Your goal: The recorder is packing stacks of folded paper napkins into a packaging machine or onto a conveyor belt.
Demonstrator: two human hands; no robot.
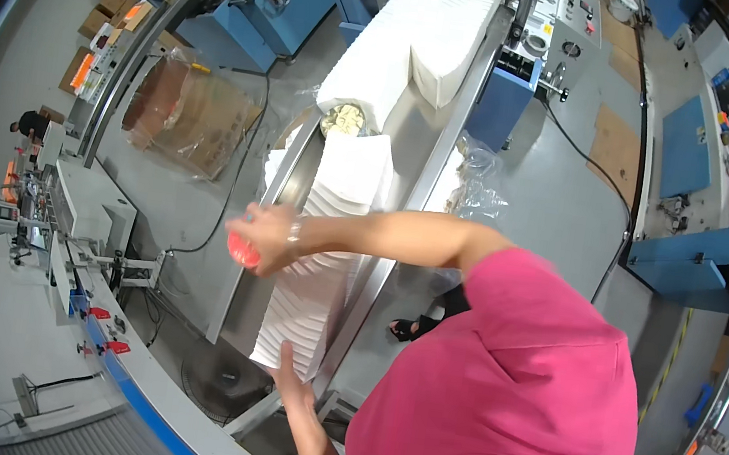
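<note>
So here the person is working on a long row of white folded napkins (325, 250) that lies in a metal trough (429, 153), running from near to far up the middle of the scene. The left hand (288, 372) is flat against the near end of the row. Its fingers look pressed together, though it's a bit blurry to be sure. The right hand (260, 234) reaches across to the row's left edge, fingers curled around a small round red thing (243, 251). I can't tell what it is.

My guess is this is the squaring-up or gathering step: one hand braces the end while the other works the side. Any next move would need even pressure from both hands so the loose sheets don't fan out or slide off the trough. More napkin stacks (427, 33) sit farther up the line.
</note>
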